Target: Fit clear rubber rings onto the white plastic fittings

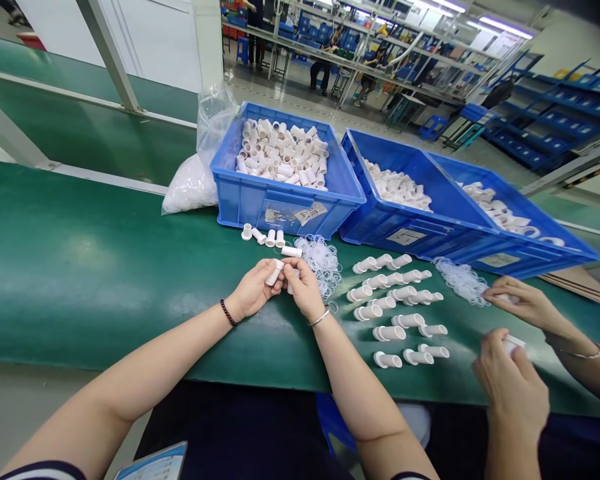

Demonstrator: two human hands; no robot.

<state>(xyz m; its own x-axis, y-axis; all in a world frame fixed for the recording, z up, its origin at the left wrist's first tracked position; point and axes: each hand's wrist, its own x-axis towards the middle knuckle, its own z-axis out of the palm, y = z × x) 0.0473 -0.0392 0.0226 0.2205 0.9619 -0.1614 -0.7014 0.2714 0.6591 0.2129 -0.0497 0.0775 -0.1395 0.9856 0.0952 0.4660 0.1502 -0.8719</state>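
Note:
My left hand (251, 288) grips a white plastic pipe fitting (275, 273), its fingers closed around the short tube. Touching it, my right hand (306, 288) is closed on a second white piece (293, 283), mostly hidden by the fingers. Just beyond my hands lies a pile of thin clear rings (323, 263). One white fitting (292, 252) rests on its side against that pile. Several more fittings (271, 238) form a short row in front of the nearest bin.
Three blue bins (290, 207) of white fittings line the table's far side. Flanged white tubes (389, 333) stand in rows to my right. A co-worker's hands (513, 380) hold white pieces near another ring pile (463, 281). A clear bag (193, 183) leans by the left bin.

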